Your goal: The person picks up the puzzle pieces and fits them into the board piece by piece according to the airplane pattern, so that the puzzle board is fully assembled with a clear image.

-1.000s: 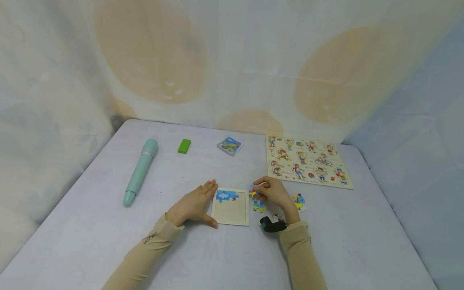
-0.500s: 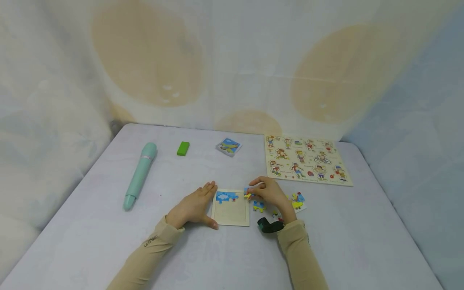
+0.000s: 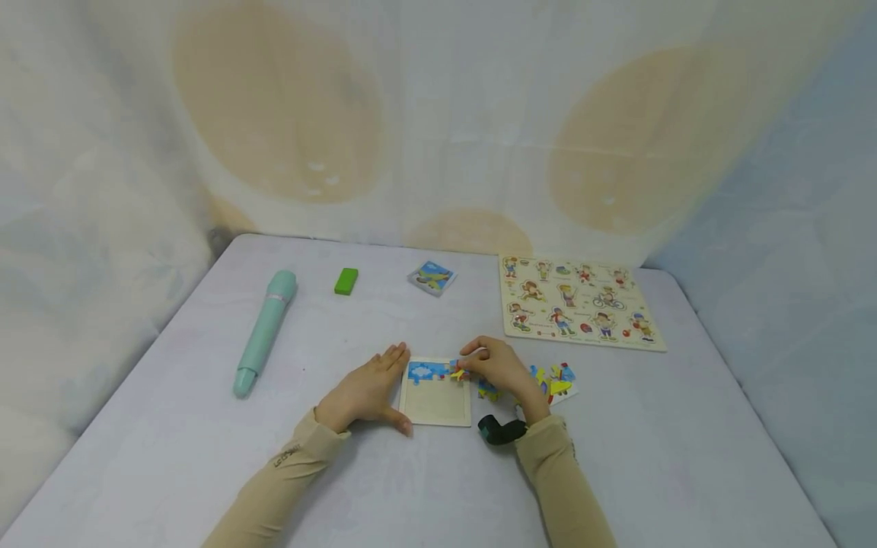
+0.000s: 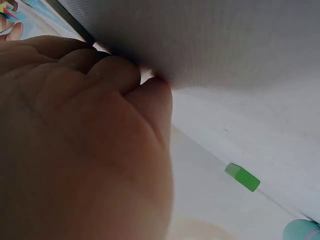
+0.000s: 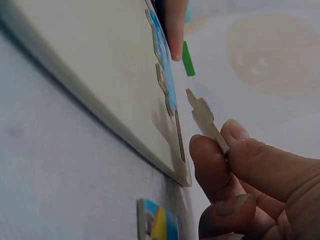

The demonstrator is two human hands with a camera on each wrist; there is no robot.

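Note:
A small square wooden puzzle tray (image 3: 435, 405) lies on the table, with joined blue sky pieces (image 3: 425, 371) along its far side. My left hand (image 3: 365, 387) rests at the tray's left edge, fingers stretched out and thumb spread near the front corner. Between thumb and finger, my right hand (image 3: 503, 367) pinches a jigsaw piece (image 5: 205, 117) over the tray's far right corner. The right wrist view shows this piece raised off the tray, seen edge-on. Loose jigsaw pieces (image 3: 558, 380) lie to the right of the tray, partly hidden behind the right hand and wrist.
At the back right lies a larger wooden board (image 3: 582, 304) with figures of children. A small picture puzzle (image 3: 432, 278) and a green block (image 3: 346, 281) sit at the back. A mint-green microphone-shaped object (image 3: 266, 331) lies at the left.
My right hand has carried the jigsaw piece leftward, from beside the tray to over its far right corner. The left hand has stayed at the tray's left edge.

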